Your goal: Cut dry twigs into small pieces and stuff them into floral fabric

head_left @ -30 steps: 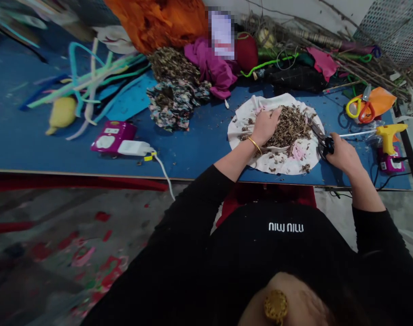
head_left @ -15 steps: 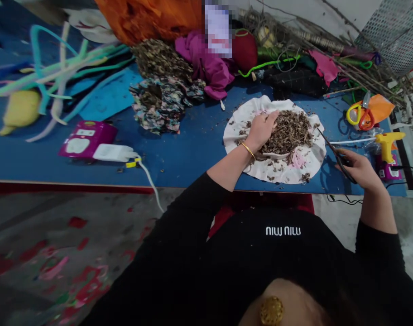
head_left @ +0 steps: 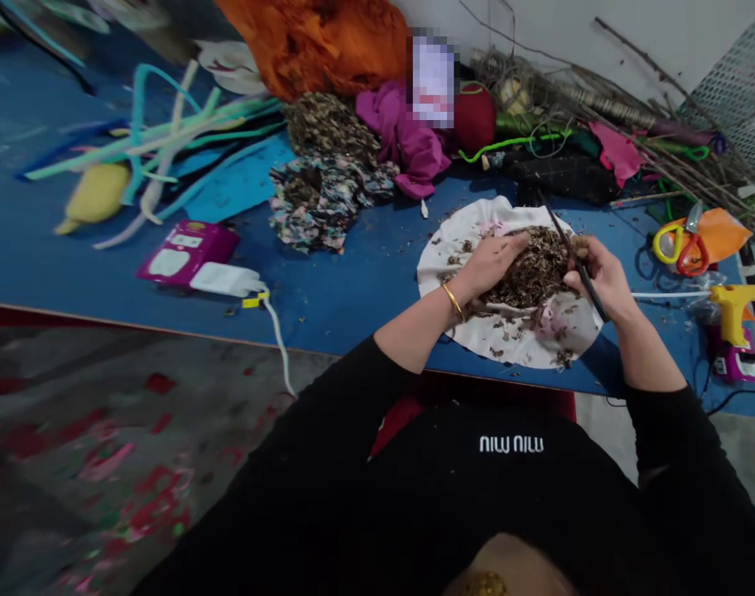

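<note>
A round white cloth [head_left: 464, 335] lies on the table in front of me, heaped with dried brown plant bits [head_left: 539, 269]. Some of the bits are scattered over the cloth, and a pink patch [head_left: 550, 319] shows near its front. My left hand [head_left: 490, 266] rests on the left side of the heap, fingers stretched out over it. At the right side of the heap, my right hand [head_left: 601, 277] is closed around black scissors [head_left: 579, 269], whose thin blades point away from me. A small brown clump shows at that hand's fingertips.
Left on the blue table [head_left: 353, 306] are a purple box [head_left: 188, 252], pipe cleaners [head_left: 147, 149] and a yellow object [head_left: 98, 197]. Crumpled fabrics [head_left: 328, 194] and twigs [head_left: 681, 178] line the back. Coloured-handled scissors [head_left: 681, 248] and a yellow glue gun [head_left: 733, 308] lie right.
My right hand has moved left and away from me, bringing the scissors over the heap. My left hand stays on the heap, its fingers now more stretched. The view has shifted.
</note>
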Demonstrator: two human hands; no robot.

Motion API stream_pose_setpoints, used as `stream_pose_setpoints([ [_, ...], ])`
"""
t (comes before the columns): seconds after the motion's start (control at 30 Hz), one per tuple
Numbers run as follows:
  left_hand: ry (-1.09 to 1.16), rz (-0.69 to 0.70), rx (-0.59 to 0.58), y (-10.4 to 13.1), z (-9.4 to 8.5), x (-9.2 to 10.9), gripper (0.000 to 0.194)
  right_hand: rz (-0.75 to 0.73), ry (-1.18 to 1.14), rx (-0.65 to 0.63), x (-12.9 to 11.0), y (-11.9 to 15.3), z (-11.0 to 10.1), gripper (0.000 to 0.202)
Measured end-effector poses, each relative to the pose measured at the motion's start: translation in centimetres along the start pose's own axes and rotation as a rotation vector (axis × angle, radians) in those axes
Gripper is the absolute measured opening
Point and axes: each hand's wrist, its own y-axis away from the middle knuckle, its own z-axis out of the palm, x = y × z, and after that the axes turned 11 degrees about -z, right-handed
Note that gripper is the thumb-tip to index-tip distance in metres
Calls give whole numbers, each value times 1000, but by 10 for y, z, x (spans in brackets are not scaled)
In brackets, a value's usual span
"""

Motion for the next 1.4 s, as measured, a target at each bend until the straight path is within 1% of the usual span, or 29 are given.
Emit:
stream_pose_setpoints([
  [0.07, -7, 22, -55, 1, -5, 2, 43, 21, 13, -26, 3, 8, 0, 80],
  [0.1, -15, 34, -72, 2, -6, 3, 40, 28, 19, -39, 4, 12, -2, 80],
  [0.17, -21, 42, -94, 4, -8, 5, 45, 28, 57, -76, 5, 19, -6, 79],
  [0.3, 28, -23, -105, 7, -5, 5, 38, -1, 137, -156, 4, 21, -8, 76],
  [0.4, 79, -16, -115, 6, -1, 2, 36, -42, 155, -203, 1, 21, -4, 75],
  [0.57, 136, 13, -40, 3, -1, -2, 45, -84, 197, -212, -6, 21, -4, 73],
  [0.67, 133, 37, -22, 2, -1, -6, 50, -91, 214, -217, -7, 22, -5, 71],
  [0.77, 101, 58, -67, 1, 1, -10, 66, -107, 227, -239, -7, 22, -1, 72],
  [0.87, 89, 4, -136, 1, 4, -13, 84, -151, 277, -229, -6, 23, 7, 73],
  [0.97, 63, -26, -135, 0, 6, -14, 89, -183, 334, -218, -5, 24, 13, 70],
  [1.03, 47, -22, -123, 0, 4, -14, 90, -191, 358, -211, -5, 25, 15, 63],
  [1.1, 68, -36, -147, 0, 0, -13, 91, -199, 361, -201, -4, 25, 14, 54],
  [1.17, 128, -57, -190, 1, -5, -11, 85, -204, 350, -187, -4, 25, 12, 48],
  [1.3, 236, -113, -303, 5, -15, -4, 60, -190, 335, -147, -5, 24, 8, 46],
  [1.33, 241, -126, -321, 5, -16, -2, 55, -186, 338, -142, -5, 24, 8, 46],
  [1.4, 231, -136, -321, 6, -16, -1, 47, -183, 350, -140, -5, 24, 8, 46],
])
